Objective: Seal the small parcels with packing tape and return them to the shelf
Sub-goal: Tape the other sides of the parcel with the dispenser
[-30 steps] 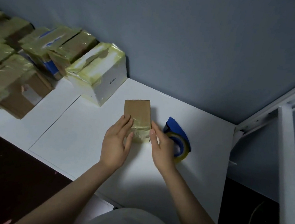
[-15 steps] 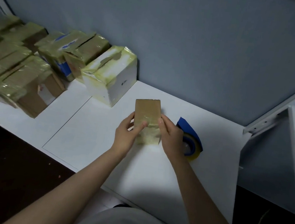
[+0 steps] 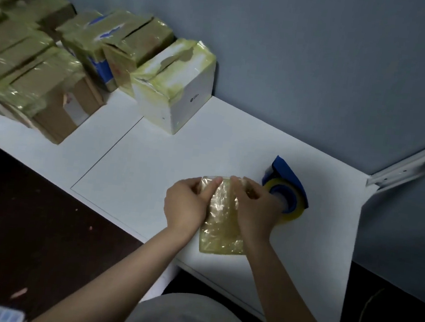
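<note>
Since half a second earlier, the small parcel (image 3: pixel 221 222) had come nearer to the person and to the front edge of the white shelf (image 3: pixel 152 170). It had also turned, so that a face wrapped in shiny yellowish tape showed where bare cardboard had been seen.

The left hand (image 3: pixel 185 205) gripped the parcel's left side, its fingers curled over the far top corner. The right hand (image 3: pixel 256 210) gripped the right side in the same way, with its fingertips bent over the far edge. The two sets of fingertips nearly met at the top of the parcel. Whether the parcel lay flat on the shelf or was held slightly above it could not be told.

Just beside the right hand, on the side towards the wall, a blue tape dispenser (image 3: pixel 289 185) with a roll of yellowish tape rested on the shelf.

Well apart, at the back left, a white box (image 3: pixel 184 96) with taped top edges stood against the blue-grey wall (image 3: pixel 298 51). Further left sat a cluster of brown boxes (image 3: pixel 44 70), also covered in yellowish tape.

A white metal frame (image 3: pixel 412 167) crossed the right edge of the view. A grey garment (image 3: pixel 188 319) filled the bottom centre, with the dark floor (image 3: pixel 27 219) to its left.
</note>
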